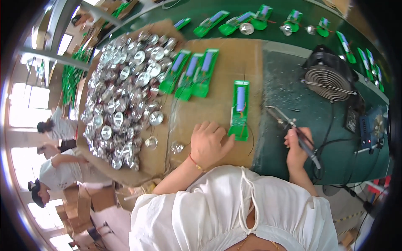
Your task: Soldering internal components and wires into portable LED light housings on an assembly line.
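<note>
Grn casing, long axis fwd, batt farthest

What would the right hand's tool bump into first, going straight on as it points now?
Probably the single green case, with the soldering iron tip leading; the right hand's height is unclear, so it might pass above.

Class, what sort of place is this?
Probably an electronics assembly workshop: the right hand holds what looks like a soldering iron, many alike green housings lie out, and silvery round parts are heaped nearby.
</note>
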A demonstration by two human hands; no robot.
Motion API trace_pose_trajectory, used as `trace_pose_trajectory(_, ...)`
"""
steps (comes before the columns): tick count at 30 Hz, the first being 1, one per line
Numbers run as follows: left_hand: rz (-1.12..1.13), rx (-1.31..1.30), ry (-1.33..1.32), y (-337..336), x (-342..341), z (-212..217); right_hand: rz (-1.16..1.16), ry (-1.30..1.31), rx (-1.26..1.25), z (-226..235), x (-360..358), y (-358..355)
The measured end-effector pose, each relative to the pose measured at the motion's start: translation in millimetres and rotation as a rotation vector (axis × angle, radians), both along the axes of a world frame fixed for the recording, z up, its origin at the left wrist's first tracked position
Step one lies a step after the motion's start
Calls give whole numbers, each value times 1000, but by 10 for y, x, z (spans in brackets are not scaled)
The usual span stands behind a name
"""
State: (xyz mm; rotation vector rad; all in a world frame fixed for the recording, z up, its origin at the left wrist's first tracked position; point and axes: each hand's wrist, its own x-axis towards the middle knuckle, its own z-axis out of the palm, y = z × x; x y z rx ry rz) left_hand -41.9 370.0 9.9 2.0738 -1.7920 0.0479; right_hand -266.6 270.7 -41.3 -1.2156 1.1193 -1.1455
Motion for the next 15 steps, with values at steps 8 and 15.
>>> trace_pose_trajectory(8, 256, -26, -21, 716, 593, 172, -17, 21, -31, -32, 50, 44)
trace_pose_trajectory(15, 234, 184, 166, 705, 602, -175, -32, -9, -38, 48, 21, 171)
